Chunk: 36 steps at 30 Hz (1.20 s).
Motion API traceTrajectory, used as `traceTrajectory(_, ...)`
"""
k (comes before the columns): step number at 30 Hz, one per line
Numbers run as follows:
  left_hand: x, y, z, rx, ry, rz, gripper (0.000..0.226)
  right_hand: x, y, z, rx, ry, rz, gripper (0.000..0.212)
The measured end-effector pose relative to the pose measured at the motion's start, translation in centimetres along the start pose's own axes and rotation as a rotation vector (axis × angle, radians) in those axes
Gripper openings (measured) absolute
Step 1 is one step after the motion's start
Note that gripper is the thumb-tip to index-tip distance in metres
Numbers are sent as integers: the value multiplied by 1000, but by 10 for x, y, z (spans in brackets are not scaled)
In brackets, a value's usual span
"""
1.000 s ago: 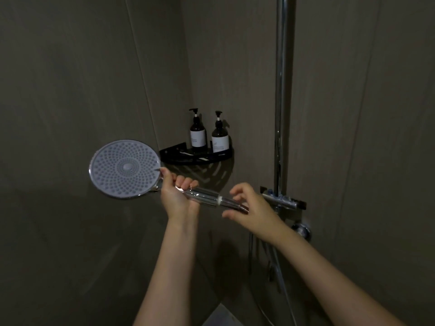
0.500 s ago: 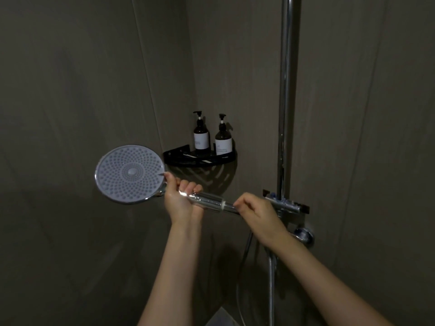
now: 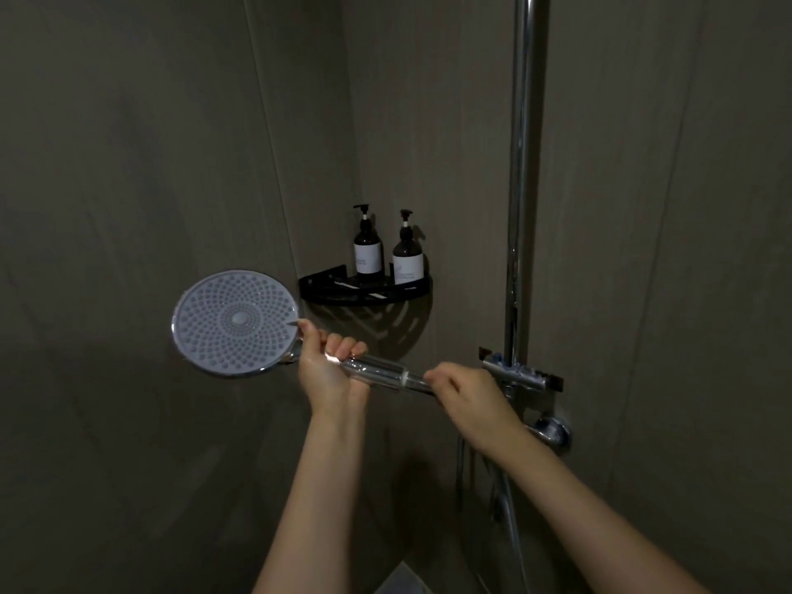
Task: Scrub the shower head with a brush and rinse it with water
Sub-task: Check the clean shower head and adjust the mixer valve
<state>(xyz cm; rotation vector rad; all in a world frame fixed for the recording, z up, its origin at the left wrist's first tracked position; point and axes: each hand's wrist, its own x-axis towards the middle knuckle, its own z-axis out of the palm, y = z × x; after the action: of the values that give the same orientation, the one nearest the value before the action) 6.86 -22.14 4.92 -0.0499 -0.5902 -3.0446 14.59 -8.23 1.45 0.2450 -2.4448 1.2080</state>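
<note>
The round shower head (image 3: 235, 322) faces me with its grey nozzle face, held out level at the left in a dim shower stall. My left hand (image 3: 328, 368) grips the chrome handle (image 3: 379, 370) just behind the head. At the handle's far end, where the hose joins, my right hand (image 3: 467, 400) is curled around it. The hose (image 3: 460, 473) hangs down behind my right wrist. No brush is visible.
A chrome riser pipe (image 3: 520, 173) runs up the right wall, with a mixer bar (image 3: 516, 375) and a round fitting (image 3: 555, 435) just behind my right hand. A black corner shelf (image 3: 364, 289) carries two dark pump bottles (image 3: 367, 246).
My right hand has closed from a loose pinch into a full grip on the handle's end and slid slightly right. The shower head has stayed nearly still in my left hand.
</note>
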Motion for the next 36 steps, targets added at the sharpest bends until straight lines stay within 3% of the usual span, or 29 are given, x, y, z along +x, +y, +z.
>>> traceTrajectory(2, 0, -1, -1, 6, -7, -6, 41, 0, 3, -1, 57, 2, 26, 24)
traceTrajectory(6, 2, -3, -2, 10, -9, -15, 42, -2, 3, 0, -6, -56, 27, 11)
traceTrajectory(8, 1, -4, -2, 24, -12, -19, 42, -2, 2, 1, 4, -26, 48, 31)
traceTrajectory(12, 1, -5, -2, 24, -8, -13, 42, -3, 4, 1, 8, -44, 18, 10)
traceTrajectory(15, 1, -6, -3, 27, -11, -18, 42, -3, 4, 0, 60, 13, 49, 29)
traceTrajectory(19, 2, -7, -4, 23, -8, -17, 42, -4, 6, 0, 10, -72, 29, 8)
traceTrajectory(24, 2, -9, -6, 19, -2, -29, 42, -5, 6, 1, 24, -69, 40, 7)
traceTrajectory(28, 2, -11, -6, 14, 2, -35, 41, -4, 7, -2, 3, -28, 37, 19)
traceTrajectory(31, 3, -12, -6, 20, 6, -33, 41, -4, 5, -3, -24, -102, 50, 5)
traceTrajectory(34, 3, -13, -6, 14, 1, -41, 41, -4, 5, -5, -53, -71, 79, 23)
traceTrajectory(36, 4, -14, -6, 13, 2, -39, 41, -4, 4, -4, -47, -101, 73, 13)
